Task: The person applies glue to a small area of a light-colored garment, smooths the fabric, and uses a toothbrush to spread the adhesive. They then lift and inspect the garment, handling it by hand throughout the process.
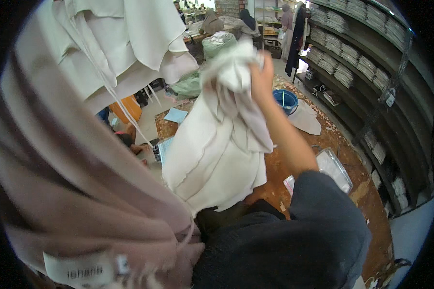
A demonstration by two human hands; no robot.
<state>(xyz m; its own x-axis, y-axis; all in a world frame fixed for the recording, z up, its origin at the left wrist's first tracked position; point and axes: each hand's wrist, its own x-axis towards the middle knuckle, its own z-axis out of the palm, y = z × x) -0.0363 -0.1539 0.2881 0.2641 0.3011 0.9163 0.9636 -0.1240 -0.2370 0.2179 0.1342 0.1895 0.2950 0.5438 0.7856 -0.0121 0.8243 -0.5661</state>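
My right hand (261, 77), its forearm reaching up from the dark sleeve, grips a bunched white fabric garment (217, 144) near its top. The cloth hangs in loose folds down over the brown worktable (287, 159), its top blurred by motion. I cannot make out my left hand, which the cloth or my clothing hides. Beside the cloth are a blue bucket (285, 102), a flat white cut piece (304, 118) and a clear-covered flat packet (333, 168). A light blue square (175, 115) lies to the left.
White pieces (120, 38) hang at the upper left. A dark shelving rack (371, 58) with stacked bundles lines the right. Green sacks (183, 84) and an orange object (125, 111) sit beyond. Several people (212, 24) are farther back; another person's arm (137, 148) shows at the left.
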